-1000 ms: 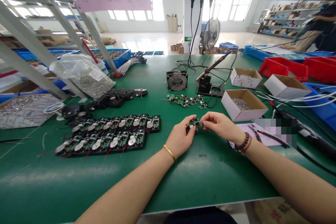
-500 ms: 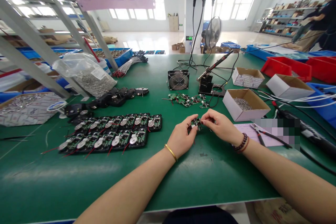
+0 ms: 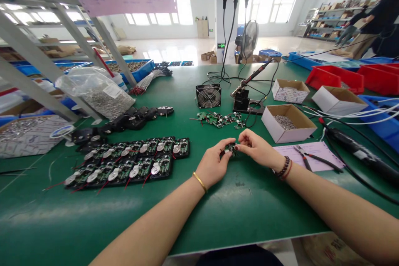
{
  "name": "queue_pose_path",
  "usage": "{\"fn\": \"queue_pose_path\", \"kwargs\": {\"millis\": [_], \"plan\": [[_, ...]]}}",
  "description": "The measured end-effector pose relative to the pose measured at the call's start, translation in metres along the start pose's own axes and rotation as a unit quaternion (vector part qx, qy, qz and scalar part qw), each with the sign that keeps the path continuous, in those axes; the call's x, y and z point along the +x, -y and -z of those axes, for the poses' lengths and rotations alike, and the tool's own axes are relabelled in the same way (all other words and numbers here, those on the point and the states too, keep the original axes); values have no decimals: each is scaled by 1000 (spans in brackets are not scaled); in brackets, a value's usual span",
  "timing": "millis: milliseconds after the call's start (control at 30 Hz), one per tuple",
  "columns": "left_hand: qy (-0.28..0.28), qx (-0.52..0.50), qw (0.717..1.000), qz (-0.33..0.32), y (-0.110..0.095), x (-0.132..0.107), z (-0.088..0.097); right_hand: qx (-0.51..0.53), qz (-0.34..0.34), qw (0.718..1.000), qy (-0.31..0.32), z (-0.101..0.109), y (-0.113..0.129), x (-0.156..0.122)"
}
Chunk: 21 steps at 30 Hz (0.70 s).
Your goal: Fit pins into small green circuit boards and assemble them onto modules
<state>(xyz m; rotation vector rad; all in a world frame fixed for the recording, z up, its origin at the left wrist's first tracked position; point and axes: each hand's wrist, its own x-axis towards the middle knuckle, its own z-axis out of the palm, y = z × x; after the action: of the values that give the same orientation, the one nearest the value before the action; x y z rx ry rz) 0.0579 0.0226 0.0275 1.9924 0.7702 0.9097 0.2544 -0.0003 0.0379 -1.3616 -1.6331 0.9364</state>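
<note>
Over the middle of the bench, my left hand (image 3: pixel 214 162) grips a small green circuit board (image 3: pixel 230 148) between thumb and fingers. My right hand (image 3: pixel 257 149) is at the board's right edge, its thumb and fingers drawn together in a pinch; whatever is between them is too small and hidden to name. Behind both hands lies a loose pile of similar circuit boards (image 3: pixel 218 119) with some red wires. To the left, black housings (image 3: pixel 149 168) with boards, silver discs and red wires are set in two rows.
A soldering iron (image 3: pixel 254 75) rests in its stand behind a small fan (image 3: pixel 208 96). On the right are a white box of small metal parts (image 3: pixel 288 122), pliers (image 3: pixel 307 158) on pink paper and a black cylindrical tool (image 3: pixel 363 153). A bag of metal parts (image 3: pixel 102 93) stands left.
The whole view has shifted slightly, so bench things appear further left. My right thumb has come closer to the circuit board; my left hand keeps its hold.
</note>
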Motion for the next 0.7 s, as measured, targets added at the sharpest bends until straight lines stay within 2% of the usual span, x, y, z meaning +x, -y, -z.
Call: {"fn": "queue_pose_path", "kwargs": {"millis": [167,267,333,433,533,700], "plan": [[4,-50,999,11,2,0,-1,11,7,1000,24,4,1,1],[-10,-80,996,21,4,2,-1,-100,52,994,-4,15,2,2],[-32,-87,995,32,7,4,1,-222,72,972,-17,24,2,2],[-54,-81,994,55,11,7,5,-365,40,930,-11,31,1,3],[-55,-78,993,75,13,9,7,-415,10,909,22,28,2,4],[-49,-78,992,91,14,8,6,-434,11,900,46,19,3,7]]}}
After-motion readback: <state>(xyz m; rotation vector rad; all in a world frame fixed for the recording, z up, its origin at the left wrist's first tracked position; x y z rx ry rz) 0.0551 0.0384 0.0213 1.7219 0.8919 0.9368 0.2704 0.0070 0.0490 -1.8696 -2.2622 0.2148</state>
